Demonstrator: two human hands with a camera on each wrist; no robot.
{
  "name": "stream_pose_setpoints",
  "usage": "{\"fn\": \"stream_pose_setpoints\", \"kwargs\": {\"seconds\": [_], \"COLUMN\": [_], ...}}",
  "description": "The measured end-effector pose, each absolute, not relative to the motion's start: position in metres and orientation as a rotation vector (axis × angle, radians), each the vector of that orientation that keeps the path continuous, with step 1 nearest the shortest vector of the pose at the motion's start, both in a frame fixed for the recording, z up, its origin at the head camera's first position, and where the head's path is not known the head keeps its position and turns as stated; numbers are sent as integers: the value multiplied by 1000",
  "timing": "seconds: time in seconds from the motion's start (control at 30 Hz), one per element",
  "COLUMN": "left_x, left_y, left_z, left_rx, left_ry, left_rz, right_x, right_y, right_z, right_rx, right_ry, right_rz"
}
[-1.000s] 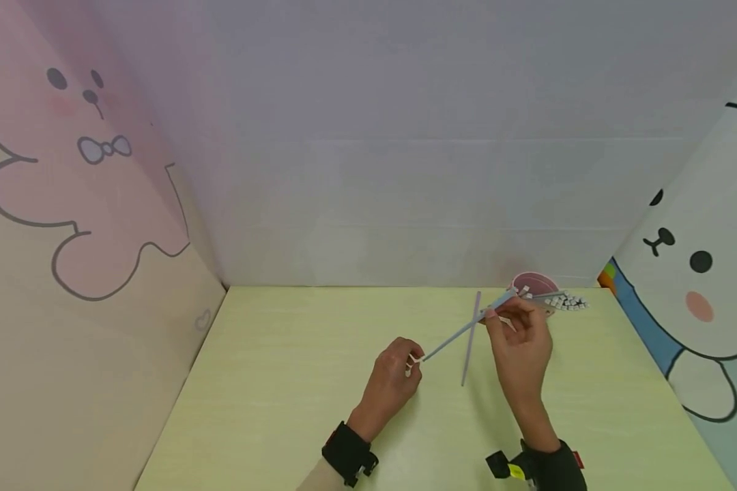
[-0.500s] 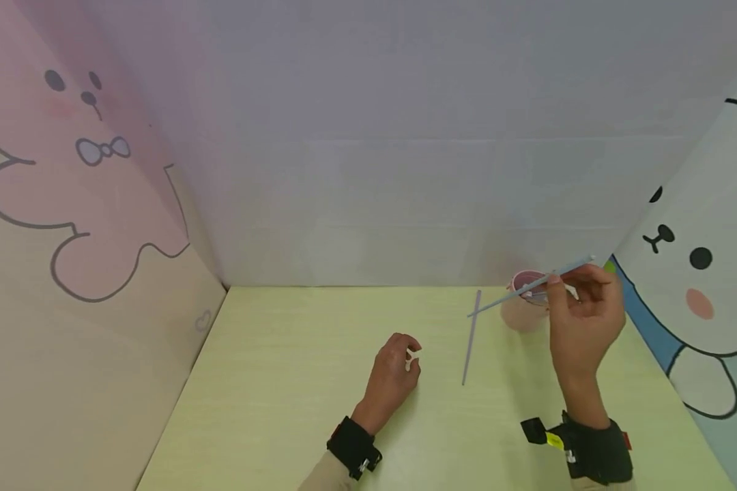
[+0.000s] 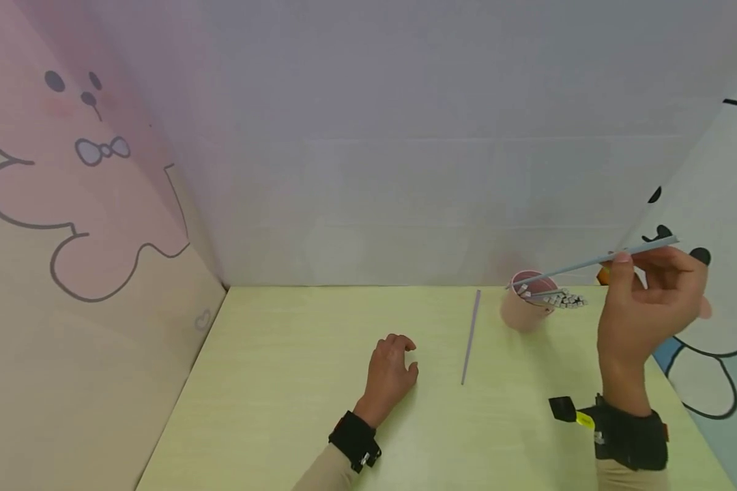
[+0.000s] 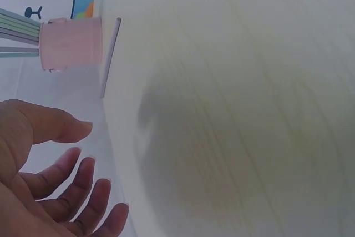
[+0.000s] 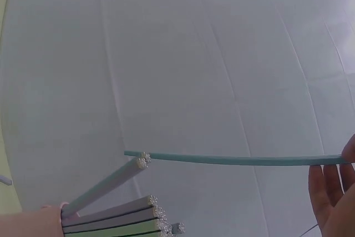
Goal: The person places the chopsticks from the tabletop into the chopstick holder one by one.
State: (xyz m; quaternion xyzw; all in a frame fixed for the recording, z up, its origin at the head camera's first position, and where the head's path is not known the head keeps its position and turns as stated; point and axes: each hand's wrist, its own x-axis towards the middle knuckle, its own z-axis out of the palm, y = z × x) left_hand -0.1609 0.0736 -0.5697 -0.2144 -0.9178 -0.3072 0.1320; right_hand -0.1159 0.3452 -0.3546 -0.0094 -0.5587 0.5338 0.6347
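Observation:
My right hand [image 3: 647, 310] is raised at the right and pinches a long thin blue-green stick [image 3: 580, 266] near one end. The stick's other end overlaps the pink bucket [image 3: 522, 317] in the head view. From the bucket lean several pastel sticks [image 5: 111, 215] with whitish, bumpy ends, seen close in the right wrist view. A light purple stick [image 3: 470, 341] lies alone on the table, left of the bucket. Left of that stick, my left hand [image 3: 388, 378] is held with thumb and fingers apart and nothing between them.
The pale yellow table [image 3: 270, 382] meets a grey-white backdrop [image 3: 368, 204] at its far edge. Panels with cartoon animals flank it, a pink one [image 3: 117, 204] on the left and a white one [image 3: 731, 286] on the right.
My right hand has carried the blue-green stick to the right and up, away from the left hand. The fingers of my left hand no longer touch the stick's end and have spread.

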Motion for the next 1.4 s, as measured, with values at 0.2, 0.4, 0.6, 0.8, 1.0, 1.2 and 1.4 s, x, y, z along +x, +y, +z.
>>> {"fn": "stream_pose_setpoints", "kwargs": {"seconds": [0.2, 0.4, 0.6, 0.8, 1.0, 1.2, 1.4], "left_x": [-161, -161, -155, -149, -147, -142, -144], "left_y": [76, 88, 107, 122, 139, 153, 155], "left_z": [-580, -581, -587, -592, -591, -591, -596], "left_rx": [-617, -634, -736, -780, -809, -834, -820], "left_ry": [-2714, -2758, -2793, -2777, -2770, -2766, -2732], "left_rz": [-851, -794, -682, -583, -562, -524, -474], "right_x": [-119, -123, -126, -129, -129, -126, -126], "right_y": [362, 380, 389, 396, 396, 390, 395], "right_z": [-364, -372, -384, -401, -409, -411, -423], "right_rx": [-75, -135, -204, -194, -235, -251, -230], "right_ry": [-1325, -1383, -1464, -1515, -1556, -1576, -1624], "right_rz": [1152, 1047, 1004, 934, 918, 928, 905]}}
